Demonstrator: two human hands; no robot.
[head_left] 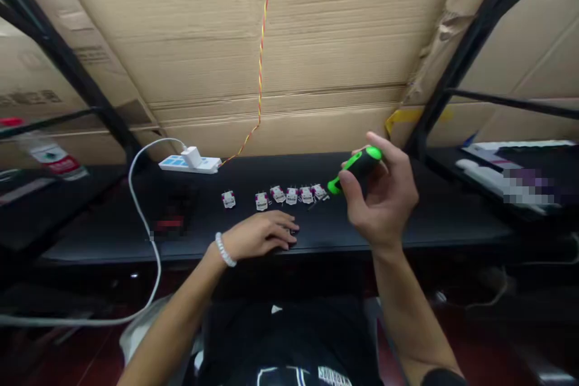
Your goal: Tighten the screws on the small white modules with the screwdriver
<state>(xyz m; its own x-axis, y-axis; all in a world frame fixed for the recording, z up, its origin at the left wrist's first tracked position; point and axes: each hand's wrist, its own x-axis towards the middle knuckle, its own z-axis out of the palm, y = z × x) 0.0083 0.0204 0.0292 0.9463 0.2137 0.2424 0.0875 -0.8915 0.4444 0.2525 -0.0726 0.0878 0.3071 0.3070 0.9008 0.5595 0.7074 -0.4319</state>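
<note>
Cardboard walls back a black bench (407,223). Right hand (384,199), right of centre, grips a black-and-green screwdriver handle (362,166), tip hidden. Left hand (260,235) rests flat, fingers covering a small part at centre. Six small white components (292,195) lie in a row just above. Advise steadying the part before driving.

Matt black tabletop (434,217), corrugated cardboard wall (316,42), glossy green-black tool handle (359,169)

No text can be read with certainty: the print on the cardboard sheet (31,98) at far left and on the black shirt (335,377) is too blurred.
</note>
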